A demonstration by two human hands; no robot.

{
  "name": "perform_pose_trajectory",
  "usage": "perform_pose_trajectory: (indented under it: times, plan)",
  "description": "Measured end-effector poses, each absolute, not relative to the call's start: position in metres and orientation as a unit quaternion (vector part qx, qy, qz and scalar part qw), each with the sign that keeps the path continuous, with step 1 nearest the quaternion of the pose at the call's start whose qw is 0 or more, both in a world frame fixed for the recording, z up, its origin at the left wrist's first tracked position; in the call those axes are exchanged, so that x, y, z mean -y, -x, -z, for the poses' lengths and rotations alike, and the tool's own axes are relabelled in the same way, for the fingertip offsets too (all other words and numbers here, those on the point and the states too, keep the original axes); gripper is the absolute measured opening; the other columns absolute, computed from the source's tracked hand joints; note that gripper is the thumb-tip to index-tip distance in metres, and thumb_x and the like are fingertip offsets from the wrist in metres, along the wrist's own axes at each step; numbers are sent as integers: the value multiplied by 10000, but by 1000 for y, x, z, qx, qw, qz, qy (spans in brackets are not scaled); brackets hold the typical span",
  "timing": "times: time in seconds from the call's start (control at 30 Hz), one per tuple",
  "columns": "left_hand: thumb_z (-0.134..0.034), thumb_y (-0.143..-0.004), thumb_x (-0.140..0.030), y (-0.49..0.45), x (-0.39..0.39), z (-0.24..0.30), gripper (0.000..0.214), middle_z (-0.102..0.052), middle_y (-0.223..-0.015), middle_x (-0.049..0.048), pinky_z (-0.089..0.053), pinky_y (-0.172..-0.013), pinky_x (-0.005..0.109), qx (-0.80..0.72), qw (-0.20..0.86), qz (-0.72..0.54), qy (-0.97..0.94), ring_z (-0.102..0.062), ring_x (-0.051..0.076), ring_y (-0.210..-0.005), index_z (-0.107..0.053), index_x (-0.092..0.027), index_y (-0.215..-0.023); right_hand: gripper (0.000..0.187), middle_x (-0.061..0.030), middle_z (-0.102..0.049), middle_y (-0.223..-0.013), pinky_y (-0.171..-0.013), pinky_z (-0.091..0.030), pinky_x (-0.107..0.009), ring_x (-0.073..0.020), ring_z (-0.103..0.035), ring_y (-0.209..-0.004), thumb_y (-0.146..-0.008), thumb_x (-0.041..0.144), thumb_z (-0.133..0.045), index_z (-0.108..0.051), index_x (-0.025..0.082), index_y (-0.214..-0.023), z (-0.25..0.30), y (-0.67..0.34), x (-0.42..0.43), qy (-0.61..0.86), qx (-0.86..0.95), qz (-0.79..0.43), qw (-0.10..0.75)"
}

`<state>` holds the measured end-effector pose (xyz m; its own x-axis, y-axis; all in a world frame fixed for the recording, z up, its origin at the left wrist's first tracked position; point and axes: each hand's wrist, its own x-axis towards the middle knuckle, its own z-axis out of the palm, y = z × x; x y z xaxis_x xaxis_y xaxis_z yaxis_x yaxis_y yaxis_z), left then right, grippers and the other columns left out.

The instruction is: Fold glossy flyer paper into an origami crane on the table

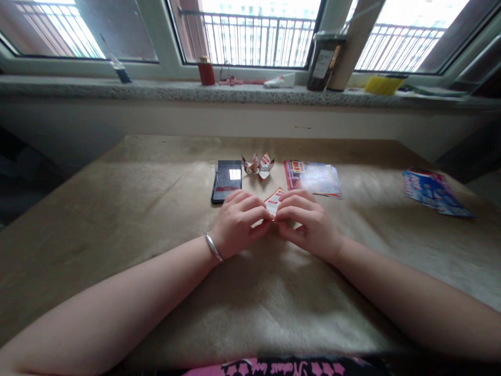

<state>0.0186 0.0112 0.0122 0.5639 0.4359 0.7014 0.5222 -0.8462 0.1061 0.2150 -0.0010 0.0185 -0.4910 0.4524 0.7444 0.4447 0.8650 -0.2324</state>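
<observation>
Folded paper (274,200), tip toward window (250,36)

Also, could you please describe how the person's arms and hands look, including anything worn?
The left forearm and right forearm are bare, without sleeves. The left wrist carries a plain silver bangle. Neither left hand nor right hand wears gloves or visible rings.

A plain silver bangle (214,247) circles the wrist just behind the left hand (238,223), the right hand (309,224) and both forearms are bare, and well behind the hands a pink-and-black garment (274,367) shows script lettering.
</observation>
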Motion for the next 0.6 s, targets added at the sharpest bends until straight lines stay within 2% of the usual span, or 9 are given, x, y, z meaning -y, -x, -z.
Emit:
perform_pose_trajectory:
  times: [0.17, 0.3, 0.47, 0.6]
  plan:
    - [-559, -836, -250, -19, -10, -14, 116, -638, -776, 2, -401, -775, 319, 296, 94, 329, 892, -526, 158, -754, -586, -196, -737, 97, -14, -681, -824, -829, -493, -350, -177, -595, -887, -778, 137, -614, -617, 227, -813, -17, -214, 1, 267, 865, -3, 425]
    - [-556, -842, -253, -18, -11, -13, 111, -639, -781, -8, -391, -784, 316, 300, 79, 341, 887, -522, 149, -748, -601, -209, -751, 79, -13, -687, -857, -864, -481, -361, -178, -593, -907, -788, 157, -614, -622, 227, -821, -15, -215, -1, 289, 859, 2, 422]
    - [-563, -834, -260, -17, -11, -12, 103, -635, -784, -9, -389, -787, 327, 291, 83, 332, 893, -518, 158, -764, -605, -212, -755, 78, -9, -663, -802, -815, -482, -348, -168, -585, -826, -783, 163, -597, -624, 235, -770, -14, -216, -1, 301, 863, 4, 407]
    - [-570, -827, -245, -17, -11, -14, 103, -639, -772, -10, -393, -783, 321, 274, 91, 343, 894, -519, 151, -749, -605, -213, -735, 76, -16, -653, -823, -835, -473, -360, -174, -580, -835, -766, 156, -589, -608, 231, -764, -14, -215, 1, 320, 858, 1, 401]
